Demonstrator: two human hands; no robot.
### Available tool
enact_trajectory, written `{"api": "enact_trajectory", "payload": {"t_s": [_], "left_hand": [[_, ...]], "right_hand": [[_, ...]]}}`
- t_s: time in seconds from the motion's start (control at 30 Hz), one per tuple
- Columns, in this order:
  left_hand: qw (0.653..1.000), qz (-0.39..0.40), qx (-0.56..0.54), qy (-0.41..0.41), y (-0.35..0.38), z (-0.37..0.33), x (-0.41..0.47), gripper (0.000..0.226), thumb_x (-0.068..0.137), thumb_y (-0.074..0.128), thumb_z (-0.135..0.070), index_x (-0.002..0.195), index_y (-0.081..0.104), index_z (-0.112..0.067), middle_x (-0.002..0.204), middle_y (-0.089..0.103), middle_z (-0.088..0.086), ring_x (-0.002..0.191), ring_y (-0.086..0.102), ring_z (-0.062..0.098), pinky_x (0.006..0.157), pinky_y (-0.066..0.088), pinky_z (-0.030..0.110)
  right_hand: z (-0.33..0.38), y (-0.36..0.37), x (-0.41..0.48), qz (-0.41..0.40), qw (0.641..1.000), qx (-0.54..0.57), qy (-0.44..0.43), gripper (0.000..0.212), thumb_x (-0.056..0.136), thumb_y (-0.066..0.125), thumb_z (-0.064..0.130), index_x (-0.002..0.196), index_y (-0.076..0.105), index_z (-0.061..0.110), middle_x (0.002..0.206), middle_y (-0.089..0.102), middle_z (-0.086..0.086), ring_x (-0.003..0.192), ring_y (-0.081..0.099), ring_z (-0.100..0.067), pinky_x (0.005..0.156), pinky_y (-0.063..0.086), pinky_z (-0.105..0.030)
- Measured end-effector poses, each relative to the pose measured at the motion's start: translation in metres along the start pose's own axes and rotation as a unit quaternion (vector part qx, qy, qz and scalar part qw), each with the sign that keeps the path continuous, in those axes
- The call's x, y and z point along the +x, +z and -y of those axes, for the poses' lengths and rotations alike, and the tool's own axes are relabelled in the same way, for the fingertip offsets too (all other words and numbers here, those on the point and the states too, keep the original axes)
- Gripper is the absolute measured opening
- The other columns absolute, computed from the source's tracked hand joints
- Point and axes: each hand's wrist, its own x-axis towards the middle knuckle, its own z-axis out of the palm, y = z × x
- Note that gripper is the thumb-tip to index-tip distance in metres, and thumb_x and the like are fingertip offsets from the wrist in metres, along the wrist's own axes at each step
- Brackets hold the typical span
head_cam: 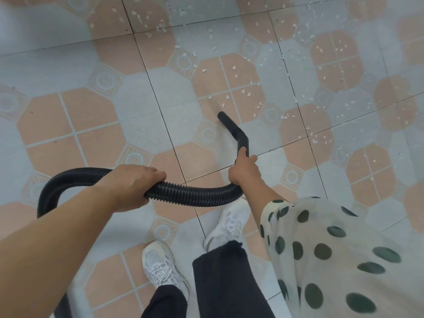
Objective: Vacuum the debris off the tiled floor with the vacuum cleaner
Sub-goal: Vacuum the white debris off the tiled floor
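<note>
A black ribbed vacuum hose [195, 193] curves across the lower middle of the view. My left hand [135, 184] grips the hose from above. My right hand [244, 168] grips the rigid black bent nozzle tube [236, 131], whose open tip [222, 115] points down at the tiled floor [146, 104]. Small white debris flakes [236, 88] lie scattered just beyond the tip and spread far up and to the right [332, 56].
My two white sneakers [160, 265] [229, 223] and dark trouser legs stand below the hose. A white sleeve with dark dots [321, 249] fills the lower right. The hose loops down at the left edge [46, 193] toward a dark part at the bottom left.
</note>
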Motion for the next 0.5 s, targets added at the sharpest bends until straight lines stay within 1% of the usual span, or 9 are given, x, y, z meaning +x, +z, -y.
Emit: {"api": "enact_trajectory", "payload": {"t_s": [0.1,0.23,0.3,0.4,0.5], "left_hand": [[1.000,-0.010,-0.010,0.000,-0.005,-0.008,0.018,0.021,0.084,0.053,-0.023,0.096,0.040,-0.033,0.089,0.052,-0.012,0.078,0.052,0.013,0.059,0.031,0.025],[1.000,-0.015,-0.010,-0.022,-0.018,-0.014,0.038,0.020,0.083,0.052,-0.022,0.098,0.042,-0.030,0.088,0.050,-0.012,0.076,0.048,0.014,0.053,0.026,0.024],[0.999,-0.016,-0.016,-0.031,-0.025,-0.017,0.047,0.020,0.083,0.052,-0.022,0.097,0.042,-0.031,0.086,0.048,-0.013,0.076,0.048,0.013,0.051,0.026,0.023],[0.999,-0.016,-0.031,-0.038,-0.037,-0.023,0.060,0.019,0.083,0.052,-0.021,0.096,0.041,-0.030,0.084,0.046,-0.013,0.077,0.050,0.014,0.059,0.034,0.026],[0.998,-0.014,-0.041,-0.038,-0.045,-0.027,0.066,0.020,0.083,0.053,-0.020,0.093,0.039,-0.031,0.083,0.043,-0.013,0.077,0.048,0.014,0.062,0.035,0.027]], "right_hand": [[-0.007,-0.014,0.016,-0.007,1.000,-0.003,0.003,0.079,0.093,0.051,0.009,0.156,0.002,0.016,0.139,0.027,-0.019,0.100,0.058,-0.036,0.074,0.047,-0.037],[-0.005,-0.038,0.041,-0.009,1.000,-0.009,-0.006,0.080,0.093,0.052,0.009,0.156,0.003,0.016,0.138,0.028,-0.018,0.098,0.057,-0.035,0.076,0.049,-0.038],[-0.004,-0.049,0.050,-0.009,1.000,-0.021,-0.012,0.080,0.093,0.052,0.010,0.156,0.003,0.016,0.138,0.028,-0.018,0.095,0.056,-0.034,0.073,0.047,-0.038],[-0.005,-0.065,0.064,0.000,0.999,-0.039,-0.024,0.082,0.093,0.052,0.010,0.156,0.001,0.017,0.140,0.026,-0.019,0.101,0.058,-0.036,0.077,0.050,-0.038],[-0.006,-0.075,0.069,0.016,0.998,-0.053,-0.039,0.082,0.093,0.050,0.009,0.157,-0.001,0.017,0.142,0.025,-0.019,0.102,0.058,-0.037,0.080,0.050,-0.038]]}}
